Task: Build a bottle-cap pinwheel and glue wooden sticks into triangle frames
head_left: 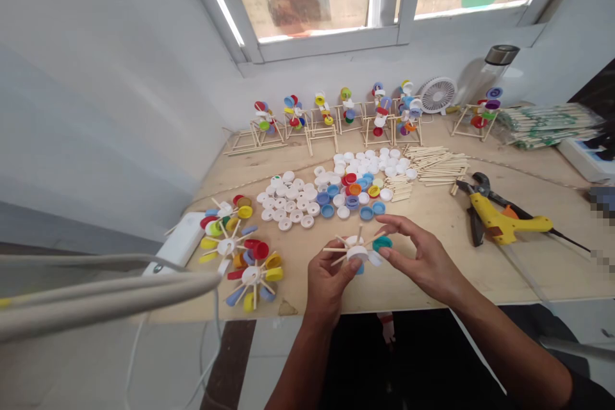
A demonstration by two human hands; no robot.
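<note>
My left hand (pixel 328 282) pinches a small wheel (pixel 356 250) made of a white bottle cap with wooden sticks poking out like spokes. My right hand (pixel 423 256) is beside it, fingertips pressing a teal cap (pixel 383 243) onto one spoke. Both hands hover just above the front edge of the plywood table (pixel 480 250). A blue cap shows under the wheel's hub.
Finished cap wheels (pixel 240 250) lie at the left. Loose white and coloured caps (pixel 331 192) fill the middle, stick bundles (pixel 435 166) behind. A yellow glue gun (pixel 504 223) and pliers sit right. Stick-frame models (pixel 346 118), a small fan (pixel 437 95) and a bottle line the wall.
</note>
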